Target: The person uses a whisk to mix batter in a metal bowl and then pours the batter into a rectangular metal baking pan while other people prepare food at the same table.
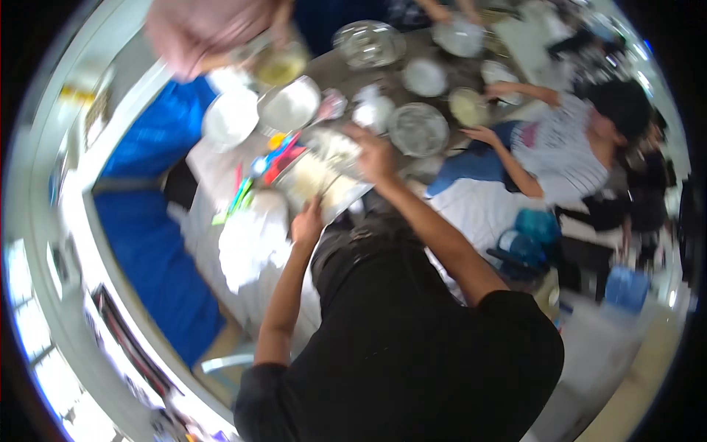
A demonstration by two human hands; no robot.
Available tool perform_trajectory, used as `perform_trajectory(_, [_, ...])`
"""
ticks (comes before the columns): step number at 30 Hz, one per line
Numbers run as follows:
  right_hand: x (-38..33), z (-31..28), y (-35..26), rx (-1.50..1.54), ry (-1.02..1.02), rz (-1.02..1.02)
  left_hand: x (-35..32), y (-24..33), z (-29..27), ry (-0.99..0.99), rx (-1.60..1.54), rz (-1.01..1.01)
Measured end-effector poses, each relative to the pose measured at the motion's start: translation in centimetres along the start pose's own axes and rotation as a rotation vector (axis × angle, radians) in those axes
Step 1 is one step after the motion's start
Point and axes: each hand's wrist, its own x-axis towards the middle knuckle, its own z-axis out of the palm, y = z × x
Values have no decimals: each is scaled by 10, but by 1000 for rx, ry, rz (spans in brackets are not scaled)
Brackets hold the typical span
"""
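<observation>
The left hand (307,223) is gripping the near edge of a rectangular tray (324,180) of pale dough or batter, fingers closed on its rim as far as the blur allows. The right hand (373,156) is reaching over the tray's far corner at about two o'clock, seemingly pressing or scraping into the pale mass; whether it is holding a tool, I cannot tell. The tray is sitting on the crowded surface (346,74), with colourful utensils (274,158) at its nine o'clock and a round glass bowl (417,129) at its two o'clock. Doing this well probably means keeping the left hand steadying the tray while the right is working evenly across the contents.
</observation>
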Motion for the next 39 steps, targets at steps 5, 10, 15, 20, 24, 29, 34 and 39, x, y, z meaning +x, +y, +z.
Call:
perform_trajectory(5, [-1, 2, 22, -131, 6, -85, -13, 6, -14, -111, 85, -78])
perform_trajectory(10, [20, -2, 34, -112, -19, -78, -21, 13, -16, 30, -68, -148])
perform_trajectory(15, [15, -1, 20, -62, -143, -9, 24, 71, -47, 138, -196, -42])
perform_trajectory(20, [17, 23, -3, -93, -167, -158, 33, 38, -13, 30, 5, -22])
perform_trajectory(24, [13, 9, 18, -106, -103, -96, 7, 24, -5, 45, -28, -17])
perform_trajectory(29, [9, 21, 19, -151, -115, -114, -25, -18, 7, -12, 70, -150])
perform_trajectory(34, [14, 8, 37, -189, -120, 68, -8, 15, -30, -37, -154, -215])
perform_trajectory(39, [7, 9, 29, -204, -172, 126, 33, 62, -44, 71, -187, -73])
